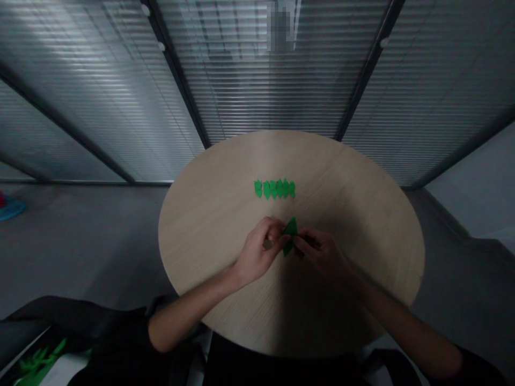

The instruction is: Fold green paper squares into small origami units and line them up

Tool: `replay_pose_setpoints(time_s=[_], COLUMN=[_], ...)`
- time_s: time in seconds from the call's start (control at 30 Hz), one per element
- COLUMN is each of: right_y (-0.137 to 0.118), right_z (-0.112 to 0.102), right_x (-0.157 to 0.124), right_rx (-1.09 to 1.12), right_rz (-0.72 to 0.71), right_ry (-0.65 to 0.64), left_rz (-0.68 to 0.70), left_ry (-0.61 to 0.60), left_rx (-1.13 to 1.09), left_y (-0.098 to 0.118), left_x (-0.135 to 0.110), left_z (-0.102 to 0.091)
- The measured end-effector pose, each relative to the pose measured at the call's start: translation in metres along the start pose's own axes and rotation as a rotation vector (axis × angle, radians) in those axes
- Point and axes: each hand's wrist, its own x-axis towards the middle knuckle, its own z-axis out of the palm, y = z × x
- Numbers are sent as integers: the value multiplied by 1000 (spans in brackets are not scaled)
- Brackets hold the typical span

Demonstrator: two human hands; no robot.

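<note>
A folded piece of green paper [290,236] is pinched between my left hand [257,252] and my right hand [322,252], just above the middle of the table. Its pointed top shows, while my fingers hide its middle. Ahead of my hands, a row of several similar green folded paper pieces [274,188] lies on the round pale wood table [209,225]. The pieces overlap or touch side by side, and neither hand touches them.
The round table stands on a grey floor, with slatted glass partitions behind it. A blue object [10,208] lies on the floor at far left. Green paper shapes [38,364] show at the lower left corner, beside dark fabric.
</note>
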Motion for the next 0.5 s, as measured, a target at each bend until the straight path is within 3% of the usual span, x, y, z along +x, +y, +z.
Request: replay_pose_setpoints(time_s=[0.5], right_y=[-1], right_z=[0], right_x=[1], right_rx=[24], right_rz=[20], right_ry=[58], left_rz=[-100], left_ry=[-107], left_rx=[-220], left_y=[-3], left_x=[-2], left_z=[1])
